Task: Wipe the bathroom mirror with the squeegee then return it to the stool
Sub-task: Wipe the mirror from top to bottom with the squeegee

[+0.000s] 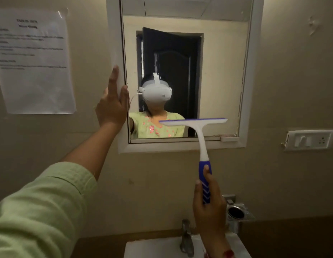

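Observation:
The bathroom mirror [218, 71] hangs in a white frame on the beige wall. My right hand [208, 207] grips the blue handle of the white squeegee [202, 140], held upright. Its blade lies level against the lower part of the glass, right of centre. My left hand [111, 107] clasps the frame's left edge, fingers on the frame and thumb on the glass side. The stool is out of view.
A printed paper sheet [33, 60] is taped to the wall at the left. A switch plate [310, 140] sits right of the mirror. Below are a white sink [162, 246], a metal tap [186, 237] and a chrome holder [236, 211].

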Tool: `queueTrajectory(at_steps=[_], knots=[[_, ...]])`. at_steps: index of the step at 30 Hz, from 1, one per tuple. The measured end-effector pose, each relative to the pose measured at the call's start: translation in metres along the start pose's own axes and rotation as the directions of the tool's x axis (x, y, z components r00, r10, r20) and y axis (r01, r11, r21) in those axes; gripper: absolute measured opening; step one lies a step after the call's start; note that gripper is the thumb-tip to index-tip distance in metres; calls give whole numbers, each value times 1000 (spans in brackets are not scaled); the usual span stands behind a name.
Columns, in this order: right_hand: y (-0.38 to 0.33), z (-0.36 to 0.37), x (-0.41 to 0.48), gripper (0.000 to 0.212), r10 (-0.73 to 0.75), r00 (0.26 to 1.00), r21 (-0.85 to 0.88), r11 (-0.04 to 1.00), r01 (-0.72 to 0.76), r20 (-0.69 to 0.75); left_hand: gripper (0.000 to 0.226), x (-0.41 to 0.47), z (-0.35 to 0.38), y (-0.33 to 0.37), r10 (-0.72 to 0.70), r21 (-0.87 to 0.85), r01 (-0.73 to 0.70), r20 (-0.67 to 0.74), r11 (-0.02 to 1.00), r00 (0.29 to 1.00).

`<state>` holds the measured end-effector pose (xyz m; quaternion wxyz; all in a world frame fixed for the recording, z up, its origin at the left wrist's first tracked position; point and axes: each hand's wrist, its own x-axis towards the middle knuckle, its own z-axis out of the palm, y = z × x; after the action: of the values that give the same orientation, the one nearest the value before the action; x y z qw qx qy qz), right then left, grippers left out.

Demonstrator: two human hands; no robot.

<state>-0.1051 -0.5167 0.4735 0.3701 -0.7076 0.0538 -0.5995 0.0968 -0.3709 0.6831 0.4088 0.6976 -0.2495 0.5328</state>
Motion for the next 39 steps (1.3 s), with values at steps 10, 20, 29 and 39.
queueTrajectory(at_steps=[10, 20, 29, 39], knots=[[4, 2, -9, 49, -11, 1000, -35, 999, 11, -19, 49, 1, 0, -1, -22, -28, 22, 2, 999, 1000], [3, -2, -25, 47, 56, 998, -61, 997, -55, 5, 49, 1, -1, -2, -22, -52, 22, 16, 998, 1000], [1, -10, -36, 45, 87, 996, -80, 993, -84, 37, 48, -3, 2, -6, -24, -40, 24, -2, 999, 1000], [-25, -30, 14, 35, -72, 996, -18, 997, 71, -50, 48, -4, 1, -1, -59, -23, 59, 14, 998, 998]])
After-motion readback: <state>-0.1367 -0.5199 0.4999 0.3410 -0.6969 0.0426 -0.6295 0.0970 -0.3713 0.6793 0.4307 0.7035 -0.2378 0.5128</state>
